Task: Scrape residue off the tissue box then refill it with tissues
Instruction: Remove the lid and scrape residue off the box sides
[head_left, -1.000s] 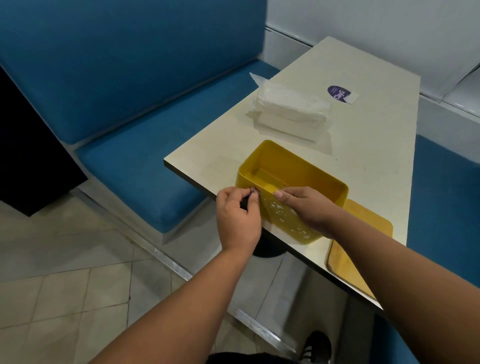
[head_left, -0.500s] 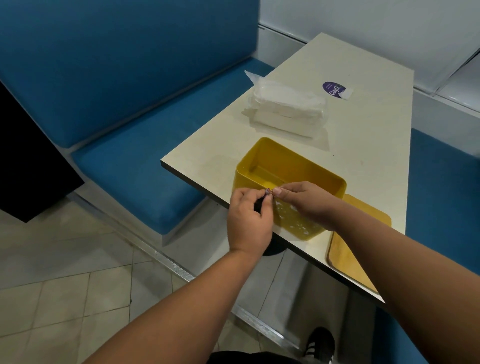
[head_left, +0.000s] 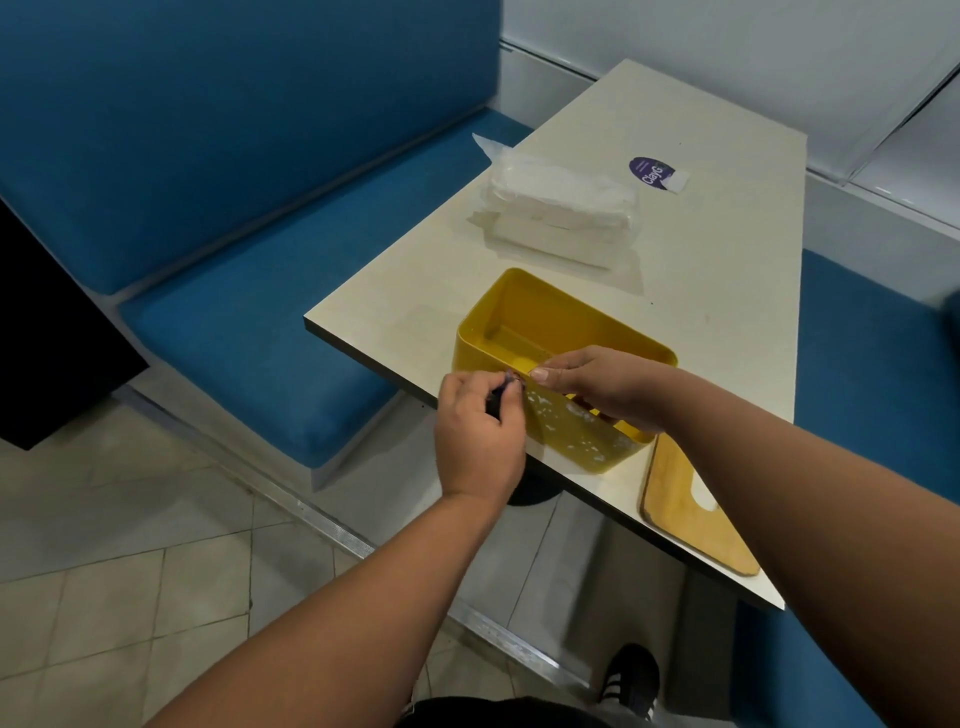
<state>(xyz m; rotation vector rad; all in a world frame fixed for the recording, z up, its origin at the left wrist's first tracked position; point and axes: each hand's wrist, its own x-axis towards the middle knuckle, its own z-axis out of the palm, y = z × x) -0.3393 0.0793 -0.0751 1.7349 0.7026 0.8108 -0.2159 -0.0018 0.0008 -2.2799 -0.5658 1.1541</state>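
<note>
Yellow tissue box (head_left: 566, 436), lidless, white residue on its near wall, at counter (head_left: 727, 312) front edge. Left hand (head_left: 478, 431): grip pinching dark scraper (head_left: 496, 402) against wall. Right hand (head_left: 608, 387): grip curled over rim. Wrapped tissues (head_left: 561, 213) behind; wooden lid (head_left: 680, 499) beside box.

Yellow tissue box (head_left: 545, 332), inside and out, flecked with white residue (head_left: 569, 426) on the near wall; white tissues (head_left: 563, 213) in clear wrap; cream table (head_left: 727, 291) with a dark edge; purple oval sticker (head_left: 651, 170) lettered in white, a white tab at its end; pale wooden lid (head_left: 680, 499) with a darker rim; deep blue bench (head_left: 249, 291) cushions on both sides; beige tiled floor (head_left: 114, 587) crossed by grey grout lines; black shoe (head_left: 631, 680) striped white; dark tool (head_left: 496, 402) in the left hand (head_left: 478, 436).
</note>
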